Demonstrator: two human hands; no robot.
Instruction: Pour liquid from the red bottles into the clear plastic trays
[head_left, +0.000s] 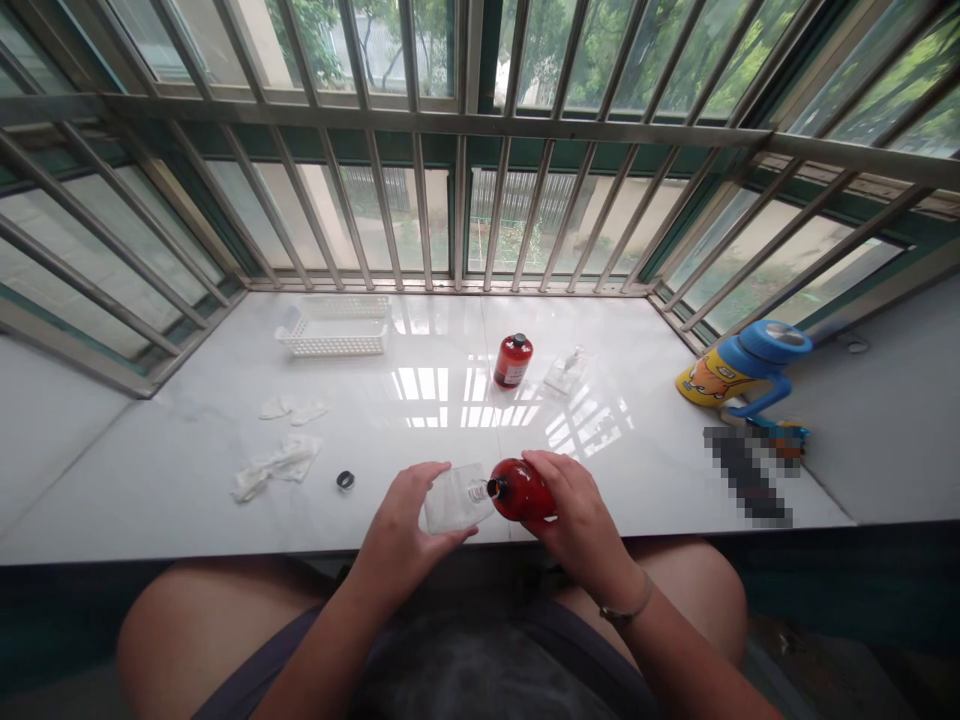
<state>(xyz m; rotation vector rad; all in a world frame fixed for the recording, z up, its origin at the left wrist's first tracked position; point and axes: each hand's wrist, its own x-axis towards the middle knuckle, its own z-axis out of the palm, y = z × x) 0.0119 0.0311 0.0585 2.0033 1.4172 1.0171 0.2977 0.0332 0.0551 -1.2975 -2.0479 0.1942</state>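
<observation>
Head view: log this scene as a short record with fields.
View: head camera, looking down at a white marble sill
Left hand: holds a clear plastic flask
Right hand: holds a red bottle, its neck at the flask's mouth
Also on sill: small red bottle with black cap; white plastic basket; crumpled white cloths; small black ring; blue-and-yellow cup
Behind: steel window bars

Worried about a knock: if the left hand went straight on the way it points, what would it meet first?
Probably the red bottle in the right hand, just beyond the left hand's fingers, though depth is unclear and it might pass below.
</observation>
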